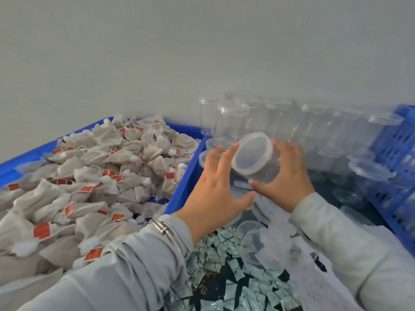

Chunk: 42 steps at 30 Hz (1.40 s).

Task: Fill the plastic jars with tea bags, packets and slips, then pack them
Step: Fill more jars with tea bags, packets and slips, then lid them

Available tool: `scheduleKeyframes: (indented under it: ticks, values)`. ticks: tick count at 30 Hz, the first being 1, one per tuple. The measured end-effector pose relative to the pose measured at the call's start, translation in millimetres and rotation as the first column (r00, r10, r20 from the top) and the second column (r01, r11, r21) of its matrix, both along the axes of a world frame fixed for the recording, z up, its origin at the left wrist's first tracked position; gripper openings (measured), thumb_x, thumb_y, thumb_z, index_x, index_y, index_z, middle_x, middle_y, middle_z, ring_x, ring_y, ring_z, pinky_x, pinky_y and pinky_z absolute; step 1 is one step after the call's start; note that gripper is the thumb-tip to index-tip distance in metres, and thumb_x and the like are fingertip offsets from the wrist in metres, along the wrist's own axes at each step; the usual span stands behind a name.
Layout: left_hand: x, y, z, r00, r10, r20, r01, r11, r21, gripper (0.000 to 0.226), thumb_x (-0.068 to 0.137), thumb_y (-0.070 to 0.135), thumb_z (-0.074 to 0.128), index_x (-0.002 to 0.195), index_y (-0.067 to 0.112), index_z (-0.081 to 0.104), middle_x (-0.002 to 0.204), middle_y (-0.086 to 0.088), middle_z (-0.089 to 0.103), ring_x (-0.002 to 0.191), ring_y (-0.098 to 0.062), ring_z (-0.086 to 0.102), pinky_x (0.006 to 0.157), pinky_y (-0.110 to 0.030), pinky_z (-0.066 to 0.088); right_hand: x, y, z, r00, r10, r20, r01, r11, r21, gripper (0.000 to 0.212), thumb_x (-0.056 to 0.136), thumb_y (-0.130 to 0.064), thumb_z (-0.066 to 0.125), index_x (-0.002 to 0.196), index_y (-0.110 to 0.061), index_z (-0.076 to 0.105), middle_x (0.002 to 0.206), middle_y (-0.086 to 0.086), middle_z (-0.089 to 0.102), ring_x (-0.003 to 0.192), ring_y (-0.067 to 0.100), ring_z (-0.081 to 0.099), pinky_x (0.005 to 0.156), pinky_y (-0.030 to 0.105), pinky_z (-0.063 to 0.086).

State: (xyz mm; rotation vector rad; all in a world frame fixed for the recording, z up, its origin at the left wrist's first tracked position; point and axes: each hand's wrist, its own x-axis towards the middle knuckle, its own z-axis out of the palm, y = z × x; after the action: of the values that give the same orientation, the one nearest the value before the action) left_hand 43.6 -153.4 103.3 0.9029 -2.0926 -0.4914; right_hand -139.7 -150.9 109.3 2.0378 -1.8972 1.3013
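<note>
Blue plastic frames most of what we see: a big blue bin [184, 189] on the left, heaped with tea bags [89, 176] that carry small red tags, and a blue slatted crate [395, 158] at the right edge. Between them we find a crowd of clear plastic jars [278, 122], lids on, standing in rows against the far grey wall [202, 41], with a few more lying lower down towards the right. Nearer to us, a scatter of pale green packets [238, 286] covers a dark surface, and white paper slips [276, 241] lie over a few loose lids [249, 227] just beyond them.

In the middle we hold one jar [253, 158], tilted so that its lidded end faces us and to the left. Our right hand [285, 173] grips the jar's body from the right, fingers curled over the top and thumb underneath. Our left hand [215, 185] is spread wide, fingertips touching the rim of the lid, thumb stretched out below towards the right thumb. A silver bangle [168, 232] sits on the left wrist over a pale grey sleeve [125, 270].
</note>
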Motion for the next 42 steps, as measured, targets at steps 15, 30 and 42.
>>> scheduleKeyframes:
  ticks: [15, 30, 42]
  values:
    - [-1.7, 23.1, 12.3, 0.961, -0.117, 0.250, 0.068, 0.978, 0.196, 0.076, 0.057, 0.065, 0.073, 0.119, 0.031, 0.048, 0.095, 0.025, 0.052, 0.087, 0.004, 0.055, 0.072, -0.013, 0.042, 10.4, 86.0, -48.3, 0.945, -0.110, -0.308, 0.031, 0.968, -0.250, 0.073, 0.061, -0.041, 0.069, 0.123, -0.014, 0.043, 0.120, 0.007, 0.061, 0.111, 0.028, 0.054, 0.093, 0.044, 0.041]
    - [-8.3, 12.5, 12.3, 0.978, 0.192, -0.077, -0.044, 0.556, 0.830, 0.061, 0.073, 0.073, 0.050, 0.085, 0.014, 0.052, 0.073, -0.012, 0.061, 0.050, -0.018, 0.058, 0.049, -0.025, 0.050, 1.0, 90.2, -81.3, 0.841, -0.535, -0.078, 0.448, 0.771, -0.453, 0.076, 0.059, -0.013, 0.070, 0.128, -0.011, 0.040, 0.131, 0.016, 0.053, 0.125, 0.029, 0.038, 0.108, 0.056, 0.021]
    - [-3.3, 5.2, 4.5, 0.989, 0.139, -0.045, -0.072, 0.734, 0.676, 0.086, 0.058, 0.024, 0.085, 0.130, 0.028, 0.039, 0.078, 0.000, 0.053, 0.064, -0.015, 0.059, 0.087, -0.045, 0.054, 3.6, 99.0, -84.6, 0.904, -0.368, 0.218, 0.426, 0.824, -0.375, 0.105, 0.050, -0.016, 0.094, 0.136, -0.009, 0.034, 0.136, 0.014, 0.044, 0.129, 0.024, 0.035, 0.105, 0.058, 0.033]
